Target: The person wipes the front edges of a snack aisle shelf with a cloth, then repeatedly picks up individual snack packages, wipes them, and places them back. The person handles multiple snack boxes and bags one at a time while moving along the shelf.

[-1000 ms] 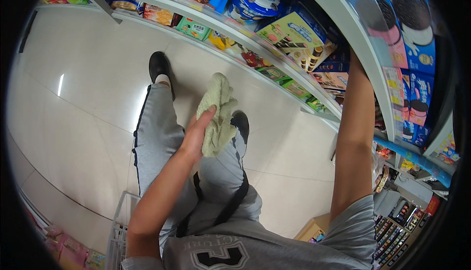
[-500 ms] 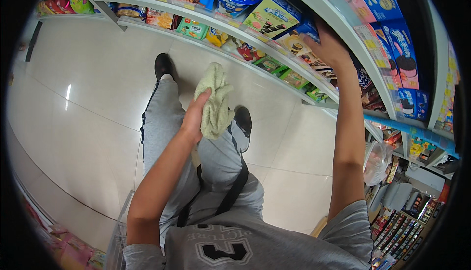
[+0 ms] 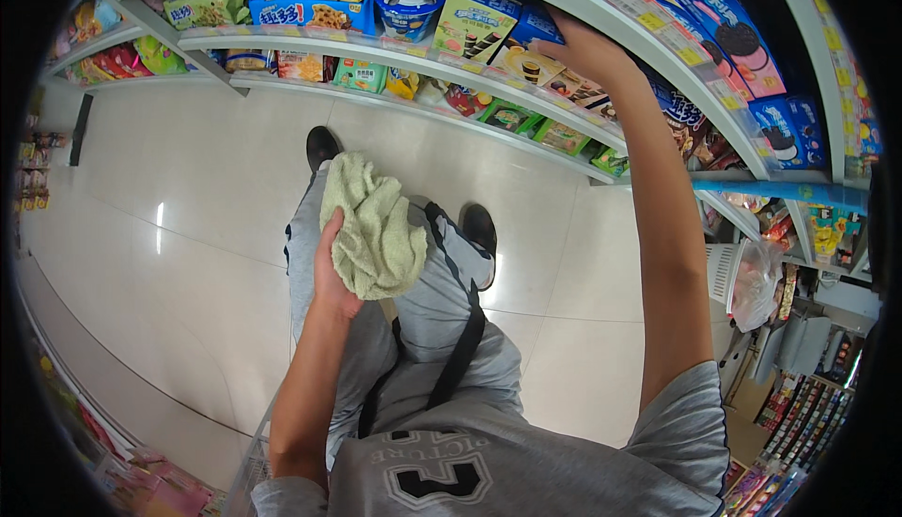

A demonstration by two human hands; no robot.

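My left hand [image 3: 335,268] is closed round a crumpled pale green cloth [image 3: 376,226], held in front of my legs. My right arm stretches up to the snack shelf, where my right hand [image 3: 587,52] lies over the boxes with its thumb spread away from the fingers. The fingertips are partly hidden under the shelf above. Beneath and beside this hand stand a blue box with wafer rolls on it [image 3: 522,61] and a green-and-yellow wafer-roll box [image 3: 477,21]. I cannot tell how firmly the right hand touches them.
A blue-and-white tub [image 3: 408,2] and a blue cookie pack [image 3: 310,15] share the shelf. Blue-and-pink cookie boxes [image 3: 723,24] fill the tier above. White shelf edges [image 3: 385,46] curve across the top. At the right hangs a clear plastic bag [image 3: 756,277]. Pale tiles [image 3: 207,179] cover the floor.
The cloth has shifted left and now hangs more spread out in my left hand. My right hand remains among the wafer-roll boxes, its thumb pointing further left. The view has shifted slightly.
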